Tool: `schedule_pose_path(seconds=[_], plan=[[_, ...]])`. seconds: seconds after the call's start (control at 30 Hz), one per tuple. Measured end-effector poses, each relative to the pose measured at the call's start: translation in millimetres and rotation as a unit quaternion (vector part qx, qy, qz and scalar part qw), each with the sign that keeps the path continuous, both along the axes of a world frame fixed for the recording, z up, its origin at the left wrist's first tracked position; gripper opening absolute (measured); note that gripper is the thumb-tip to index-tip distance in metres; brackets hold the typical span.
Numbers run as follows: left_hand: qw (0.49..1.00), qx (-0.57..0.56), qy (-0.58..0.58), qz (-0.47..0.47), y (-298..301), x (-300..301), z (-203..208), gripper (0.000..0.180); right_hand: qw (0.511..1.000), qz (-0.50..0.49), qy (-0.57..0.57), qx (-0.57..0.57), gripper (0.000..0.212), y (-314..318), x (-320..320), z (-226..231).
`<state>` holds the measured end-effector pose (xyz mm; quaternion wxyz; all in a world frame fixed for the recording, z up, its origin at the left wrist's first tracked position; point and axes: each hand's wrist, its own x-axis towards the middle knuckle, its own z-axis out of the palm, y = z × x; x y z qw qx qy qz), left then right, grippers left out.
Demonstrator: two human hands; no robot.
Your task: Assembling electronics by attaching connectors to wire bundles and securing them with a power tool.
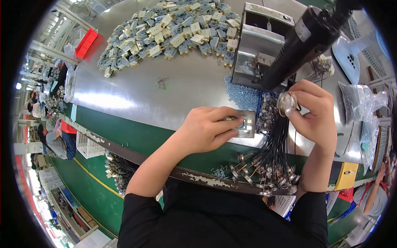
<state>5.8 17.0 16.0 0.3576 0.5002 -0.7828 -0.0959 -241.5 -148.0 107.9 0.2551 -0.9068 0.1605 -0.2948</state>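
My right hand point(312, 111) is closed in a pinch on a round metal disc part point(286, 104), raised above the bench, with a black cable near it. My left hand point(206, 129) rests at a small flat metal plate point(249, 131) on the bench edge. Its fingers are bent around a small part on that plate, mostly hidden under the fingertips. Between the hands lies a bundle of black cables point(280, 142), running down to several round metal disc ends point(269, 171) near the bench's front edge.
A large heap of grey and cream blocks point(173, 31) covers the back. At back right stands a metal box machine point(264, 39), with a black cylindrical tool point(304, 43) hanging before it. Small bluish screws point(243, 95) lie beside it. Clear plastic bags point(357, 103) lie far right.
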Motion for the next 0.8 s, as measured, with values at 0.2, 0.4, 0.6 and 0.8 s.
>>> schedule_pose_path(seconds=[0.2, 0.4, 0.6, 0.8], plan=[[0.973, 0.039, 0.086, 0.209, -43.1, 35.7, 6.3, 0.032, 0.997, 0.043, 0.036, 0.050, 0.021, 12.5, 3.4, 5.1], [0.964, 0.086, -0.067, 0.242, -94.1, 72.0, -10.7, 0.022, 0.989, 0.094, 0.058, 0.101, 0.024, 20.7, 6.6, 7.2], [0.969, 0.110, -0.093, 0.202, -81.6, 75.2, -9.0, 0.022, 0.980, 0.132, 0.059, 0.139, 0.022, 21.7, 4.0, 9.8], [0.968, 0.143, 0.164, 0.125, -46.9, 53.8, 9.5, 0.028, 0.939, 0.245, 0.012, 0.241, 0.014, 4.5, 2.6, 5.2]])
